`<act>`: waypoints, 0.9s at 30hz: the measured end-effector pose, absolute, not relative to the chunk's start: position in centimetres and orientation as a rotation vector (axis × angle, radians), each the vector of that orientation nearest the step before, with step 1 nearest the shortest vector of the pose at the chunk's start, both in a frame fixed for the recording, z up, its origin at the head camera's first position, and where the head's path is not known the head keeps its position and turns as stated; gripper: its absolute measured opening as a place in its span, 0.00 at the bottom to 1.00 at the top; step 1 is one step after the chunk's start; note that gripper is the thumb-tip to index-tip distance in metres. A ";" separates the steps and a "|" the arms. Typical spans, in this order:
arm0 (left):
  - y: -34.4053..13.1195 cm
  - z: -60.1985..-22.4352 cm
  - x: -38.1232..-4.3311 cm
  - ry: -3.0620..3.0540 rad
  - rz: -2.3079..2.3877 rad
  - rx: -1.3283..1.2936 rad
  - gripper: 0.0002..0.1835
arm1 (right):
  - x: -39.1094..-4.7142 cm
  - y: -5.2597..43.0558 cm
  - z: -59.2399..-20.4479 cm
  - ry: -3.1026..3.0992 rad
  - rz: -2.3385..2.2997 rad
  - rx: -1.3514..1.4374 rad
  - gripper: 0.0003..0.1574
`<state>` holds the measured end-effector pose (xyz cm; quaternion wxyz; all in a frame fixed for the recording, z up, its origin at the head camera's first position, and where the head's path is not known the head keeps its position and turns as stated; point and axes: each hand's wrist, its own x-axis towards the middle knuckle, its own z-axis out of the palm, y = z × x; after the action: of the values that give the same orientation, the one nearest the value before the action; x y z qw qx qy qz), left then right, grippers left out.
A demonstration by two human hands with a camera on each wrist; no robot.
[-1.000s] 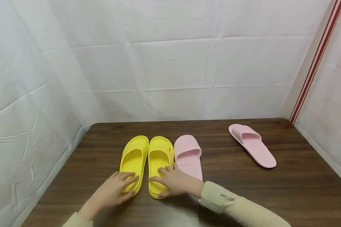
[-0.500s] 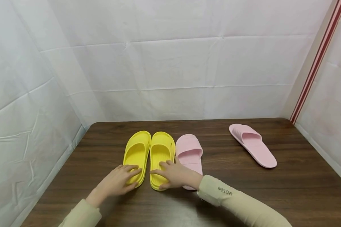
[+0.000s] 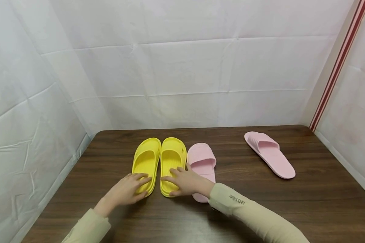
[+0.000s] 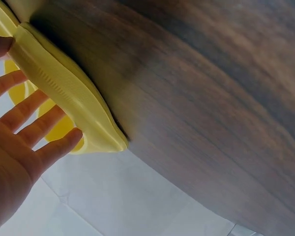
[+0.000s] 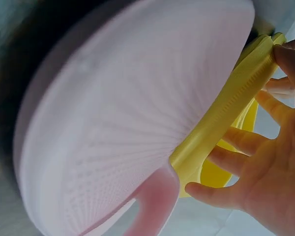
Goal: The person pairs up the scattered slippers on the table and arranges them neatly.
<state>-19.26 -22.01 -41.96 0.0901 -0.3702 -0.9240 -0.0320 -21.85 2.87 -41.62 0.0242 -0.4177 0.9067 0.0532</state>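
Observation:
A pair of yellow slippers stands side by side on the dark wooden table, toes toward the back. My left hand (image 3: 129,189) rests over the heel end of the left yellow slipper (image 3: 147,157), its thumb at the heel edge. In the left wrist view its fingers are spread and fairly straight along the slipper's side. Over the rear of the right yellow slipper (image 3: 172,155) lies my right hand (image 3: 185,182), thumb at the heel and fingers spread. Beside it on the right is a pink slipper (image 3: 201,153), partly hidden by that hand and wrist.
A second pink slipper (image 3: 270,153) lies slanted at the right rear of the table (image 3: 231,158). White sheeting (image 3: 182,74) hangs behind the table and along both sides. A red-striped strip (image 3: 340,64) runs up the right corner.
Both yellow slippers have slid away toward the back of the table, with both hands moving along on them. The pink slippers stay about where they were.

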 end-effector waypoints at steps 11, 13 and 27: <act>-22.0 -41.9 -19.5 -2.717 -0.127 -1.109 0.21 | -21.6 4.8 -41.2 2.737 -0.012 -1.329 0.35; -21.9 -41.9 -19.4 -2.706 -0.132 -1.118 0.21 | -21.1 5.9 -40.9 2.732 -0.067 -1.336 0.36; -21.3 -41.1 -19.2 -2.781 -0.154 -1.055 0.18 | -18.4 12.1 -40.2 2.724 -0.312 -1.310 0.35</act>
<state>-19.23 -21.32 -41.10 0.0813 -0.3530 -0.9307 -0.0516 -18.42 12.12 -40.18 0.0514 -0.4306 0.8953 -0.1024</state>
